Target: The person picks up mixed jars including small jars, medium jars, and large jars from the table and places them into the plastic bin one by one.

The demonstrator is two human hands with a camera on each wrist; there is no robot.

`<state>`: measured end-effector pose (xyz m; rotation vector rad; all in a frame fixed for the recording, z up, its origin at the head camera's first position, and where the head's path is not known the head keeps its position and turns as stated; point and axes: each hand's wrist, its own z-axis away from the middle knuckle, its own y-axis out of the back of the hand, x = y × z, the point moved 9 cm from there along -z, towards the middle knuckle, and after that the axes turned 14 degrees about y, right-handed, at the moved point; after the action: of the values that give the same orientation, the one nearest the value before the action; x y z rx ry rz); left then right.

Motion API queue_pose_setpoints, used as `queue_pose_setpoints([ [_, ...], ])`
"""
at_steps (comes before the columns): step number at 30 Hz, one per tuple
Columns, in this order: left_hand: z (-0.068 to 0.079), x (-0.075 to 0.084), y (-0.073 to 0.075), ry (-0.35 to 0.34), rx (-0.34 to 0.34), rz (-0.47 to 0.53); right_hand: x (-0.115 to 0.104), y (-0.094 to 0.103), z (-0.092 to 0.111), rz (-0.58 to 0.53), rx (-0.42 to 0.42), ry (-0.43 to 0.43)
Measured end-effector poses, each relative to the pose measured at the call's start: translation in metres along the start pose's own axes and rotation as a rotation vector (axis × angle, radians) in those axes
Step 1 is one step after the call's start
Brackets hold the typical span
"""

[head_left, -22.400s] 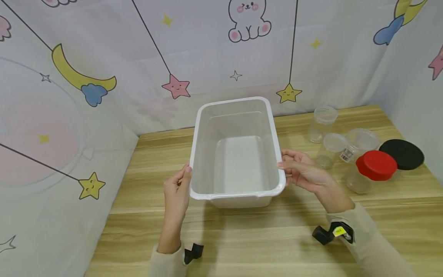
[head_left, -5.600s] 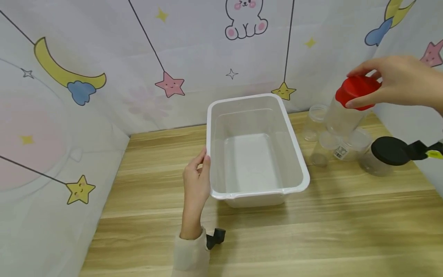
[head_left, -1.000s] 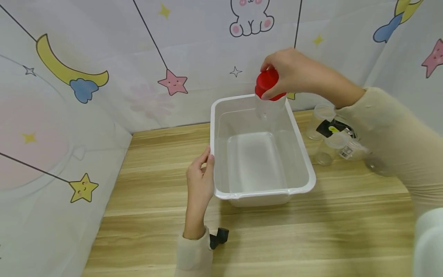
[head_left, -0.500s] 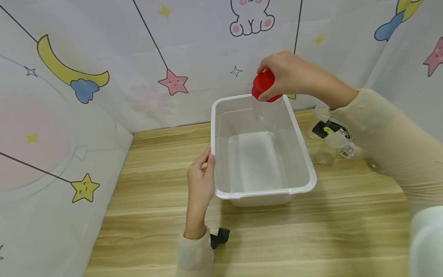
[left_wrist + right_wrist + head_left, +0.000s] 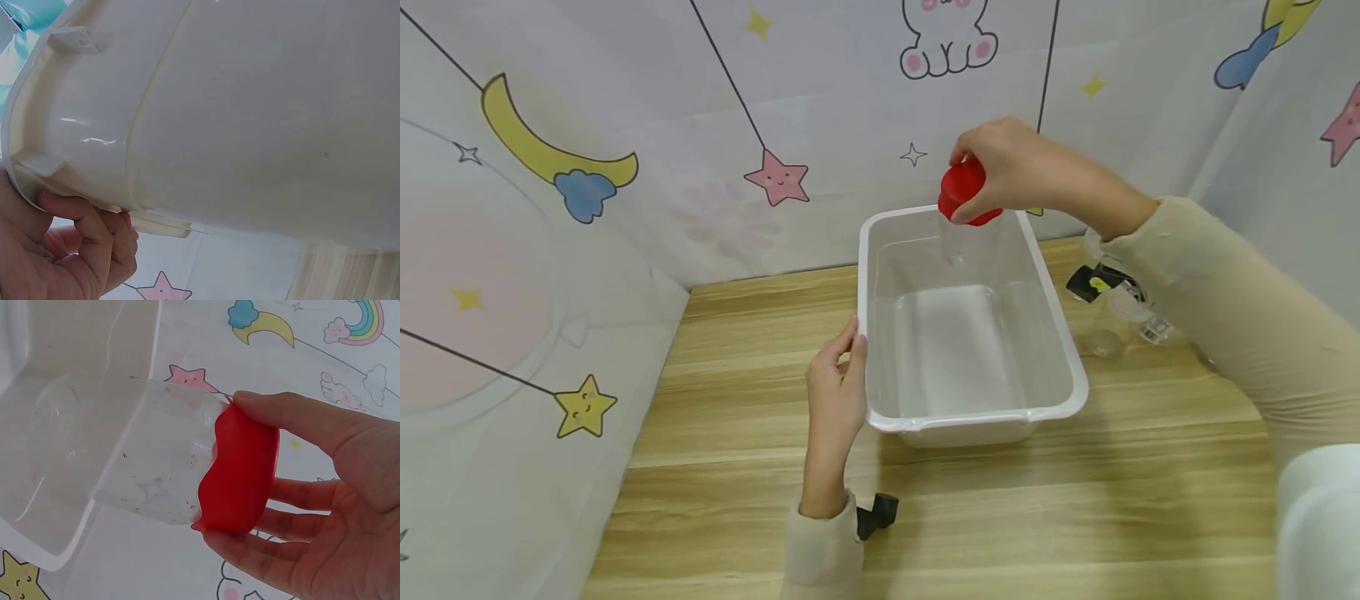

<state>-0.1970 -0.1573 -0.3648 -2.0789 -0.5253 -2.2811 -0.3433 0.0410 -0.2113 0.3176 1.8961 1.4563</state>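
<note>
Jar (image 5: 165,456): sits slightly lower and further left than half a second ago; some seconds back, above the clear jars (image 5: 1107,337) on the right, now at the far end of the tub (image 5: 1078,392).
Jar and tub: looks like a placing move only partly made; base already within the walls, not yet let go.
Tub floor: bare where visible, well in front of the jar.
Red lid (image 5: 240,469): directly under the right hand (image 5: 1011,171), uppermost on the jar, near the far rim in the head view.
Right hand: clamped on the lid's edge from above, thumb on one side, fingers on the other, palm apart from the lid top.
Jar body: below the right hand, base pointing down into the tub; contact with wall or floor, cannot tell.
Left hand (image 5: 837,383): clamped on the tub's left rim, same as half a second ago, well apart from the jar.
Right sleeve (image 5: 1232,308): crosses in front of the clear jars, partly hiding them.
</note>
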Motion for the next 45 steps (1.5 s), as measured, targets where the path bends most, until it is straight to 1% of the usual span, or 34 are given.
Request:
queue_pose_setpoints([
  [16, 0.0, -0.001, 0.002, 0.027, 0.018, -0.027, 0.005, -0.014, -0.012, -0.031, -0.002, 0.005],
  [32, -0.002, -0.003, 0.002, 0.007, 0.021, -0.022, 0.008, -0.031, -0.025, -0.043, -0.025, -0.004],
  [39, -0.003, -0.004, 0.002, 0.019, 0.024, -0.016, 0.009, -0.041, -0.031, -0.063, -0.029, -0.007],
  [45, -0.003, -0.004, 0.002, 0.001, 0.02, -0.016, 0.012, -0.05, -0.036, -0.049, -0.03, -0.005],
])
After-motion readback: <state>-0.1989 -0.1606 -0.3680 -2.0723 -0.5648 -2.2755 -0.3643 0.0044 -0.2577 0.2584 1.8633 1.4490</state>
